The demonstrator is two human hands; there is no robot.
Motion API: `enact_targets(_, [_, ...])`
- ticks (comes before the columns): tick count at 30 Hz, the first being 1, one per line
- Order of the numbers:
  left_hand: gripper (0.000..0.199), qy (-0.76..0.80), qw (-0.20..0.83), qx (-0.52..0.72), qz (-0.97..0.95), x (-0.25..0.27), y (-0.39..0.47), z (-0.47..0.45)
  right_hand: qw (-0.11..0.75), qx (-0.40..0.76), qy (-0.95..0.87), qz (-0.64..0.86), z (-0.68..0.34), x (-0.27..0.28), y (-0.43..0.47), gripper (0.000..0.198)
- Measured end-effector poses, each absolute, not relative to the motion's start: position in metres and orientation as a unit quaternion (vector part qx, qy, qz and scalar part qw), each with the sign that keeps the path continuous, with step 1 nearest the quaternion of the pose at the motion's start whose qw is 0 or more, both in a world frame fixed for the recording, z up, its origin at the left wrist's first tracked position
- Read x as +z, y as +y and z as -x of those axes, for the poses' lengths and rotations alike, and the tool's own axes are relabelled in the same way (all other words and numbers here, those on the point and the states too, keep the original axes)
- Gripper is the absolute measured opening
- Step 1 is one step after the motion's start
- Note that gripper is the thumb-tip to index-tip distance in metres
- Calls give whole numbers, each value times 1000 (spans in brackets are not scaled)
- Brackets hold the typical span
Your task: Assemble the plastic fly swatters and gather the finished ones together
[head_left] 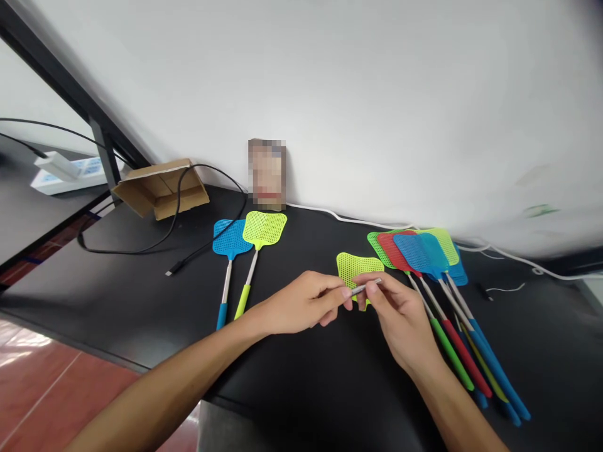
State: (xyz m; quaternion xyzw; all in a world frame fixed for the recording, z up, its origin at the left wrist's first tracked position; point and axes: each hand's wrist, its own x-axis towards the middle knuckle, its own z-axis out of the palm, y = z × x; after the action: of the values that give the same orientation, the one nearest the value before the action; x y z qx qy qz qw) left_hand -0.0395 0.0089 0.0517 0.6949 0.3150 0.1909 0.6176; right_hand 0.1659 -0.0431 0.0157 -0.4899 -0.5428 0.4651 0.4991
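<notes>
My left hand (313,302) is closed, its thumb and fingers pinching one end of a short silver metal rod (360,289). The other end of the rod is pinched between the thumb and fingers of my right hand (400,314). Behind the fingers lies a yellow-green fly swatter head (355,267), partly covered by my hands; I cannot tell whether the rod joins it. To the right, several fly swatters (417,251) overlap in a pile, with green, red, blue and yellow handles. Left of my hands, a blue fly swatter (230,237) and a yellow-green fly swatter (265,229) lie side by side.
An open cardboard box (181,201) sits at the back left of the black table (155,301). A black cable (176,216) loops past it. Near the wall stands a blurred-out item (267,174). A white cable (353,220) runs along the wall; a power strip (78,176) is far left.
</notes>
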Motion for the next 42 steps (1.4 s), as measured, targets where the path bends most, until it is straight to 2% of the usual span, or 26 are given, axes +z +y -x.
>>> enact_targets(3, [42,314,615,180,-701,50,7,38,534,468,-504,492,-160,9,-45,21])
enact_targets(11, [48,306,652,112,-684,48,10,38,670,415,-356,501,-179,27,-34,24])
enact_targets(15, [47,292,658,99,-687,50,10,39,711,375,-324,498,-205,36,-28,29])
enact_targets(21, [47,327,639,111,-687,53,11,43,680,398,-376,487,-207,28,-26,27])
enact_targets(30, [47,372,681,86,-624,53,5,39,657,498,-313,472,-163,20,-38,20])
enact_targets(37, [53,358,696,137,-607,45,2,34,584,548,-370,472,-132,14,-56,22])
enact_targets(42, [54,345,700,156,-606,40,3,33,594,554,-329,481,-138,23,-53,21])
